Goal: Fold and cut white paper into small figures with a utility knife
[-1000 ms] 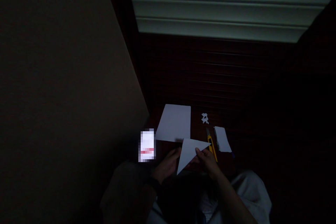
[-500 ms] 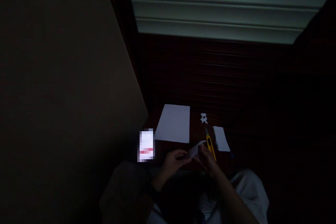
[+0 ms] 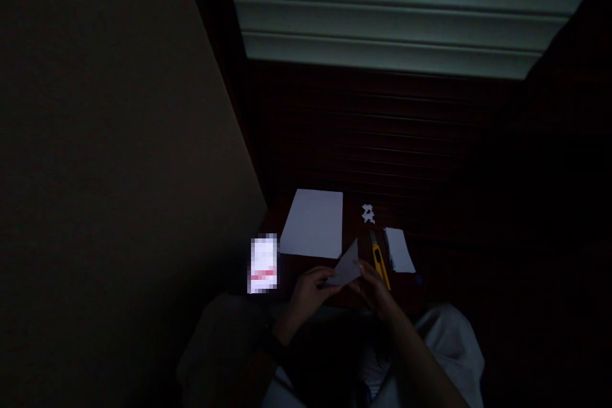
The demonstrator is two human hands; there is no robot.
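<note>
Between my two hands is a small white piece of paper [image 3: 346, 268], folded to a triangle with its point upward. My left hand [image 3: 313, 288] pinches its left corner between thumb and fingers. On the other side, my right hand [image 3: 373, 284] grips the right edge. A yellow box cutter [image 3: 379, 266] lies just beyond my right hand, its blade end pointing away from me. The light is dim, so the paper's creases are hard to make out.
A large white sheet [image 3: 313, 223] lies at the table's back left. Small folded white paper pieces [image 3: 368, 213] sit behind the cutter, and a stack of white paper slips [image 3: 400, 250] is at right. A bright, blurred-out screen [image 3: 263, 264] stands at left, near the wall [image 3: 143, 140].
The held paper has turned from a slanted, narrow view to a broader triangle with its tip up. Both hands still hold it; the whole view has shifted slightly.
</note>
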